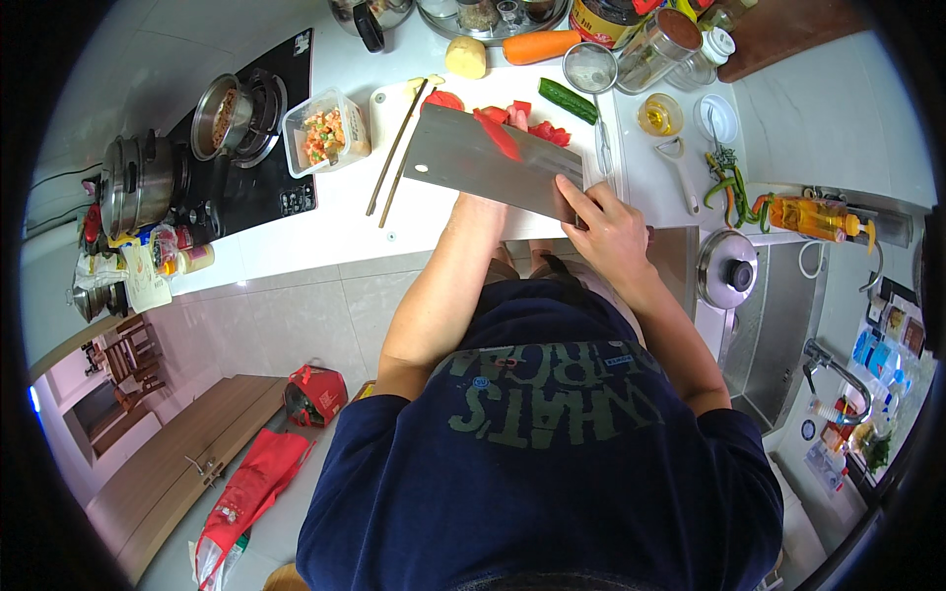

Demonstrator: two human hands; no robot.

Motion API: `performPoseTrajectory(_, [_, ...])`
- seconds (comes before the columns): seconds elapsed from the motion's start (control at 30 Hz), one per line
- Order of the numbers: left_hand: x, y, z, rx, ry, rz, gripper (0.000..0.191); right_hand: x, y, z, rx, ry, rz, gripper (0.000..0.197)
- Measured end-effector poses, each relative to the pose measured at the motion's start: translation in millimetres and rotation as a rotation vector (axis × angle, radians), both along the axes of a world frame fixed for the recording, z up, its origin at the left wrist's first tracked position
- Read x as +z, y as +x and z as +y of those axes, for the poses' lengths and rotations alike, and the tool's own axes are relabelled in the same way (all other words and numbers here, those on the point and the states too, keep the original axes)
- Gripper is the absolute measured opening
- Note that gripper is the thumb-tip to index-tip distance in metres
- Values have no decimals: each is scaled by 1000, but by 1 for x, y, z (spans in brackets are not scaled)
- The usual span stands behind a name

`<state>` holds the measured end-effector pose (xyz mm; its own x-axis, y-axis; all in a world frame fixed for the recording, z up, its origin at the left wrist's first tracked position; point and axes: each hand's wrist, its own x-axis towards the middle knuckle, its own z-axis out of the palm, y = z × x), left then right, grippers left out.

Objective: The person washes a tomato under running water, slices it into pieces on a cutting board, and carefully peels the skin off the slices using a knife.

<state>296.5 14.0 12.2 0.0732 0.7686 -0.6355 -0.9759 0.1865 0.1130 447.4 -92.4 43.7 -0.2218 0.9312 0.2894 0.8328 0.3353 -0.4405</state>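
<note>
My right hand grips a wide Chinese cleaver, its blade tilted flat-side up over a white cutting board. A red strip lies on or shows against the blade. My left hand reaches under the blade; only the wrist is plain, and its fingers are hidden. Beyond the blade are cut red pieces, perhaps tomato or pepper, and a rounded red piece. A cucumber piece sits at the board's far right. Two chopsticks lie across its left side.
Left of the board stands a plastic tub of diced food, then a cooktop with a pan. A potato, a carrot and a strainer lie along the far side. Chili peppers and the sink are rightward.
</note>
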Motion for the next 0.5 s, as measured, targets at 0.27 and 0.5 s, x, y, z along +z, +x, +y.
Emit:
performPoseTrajectory(0.27, [-7,7,-5,-79,34,28,22,-2,-3,4,-24,7,16,58])
performPoseTrajectory(0.5, [7,2,-3,-55,51,8,27,3,1,9,-20,-60,67,53])
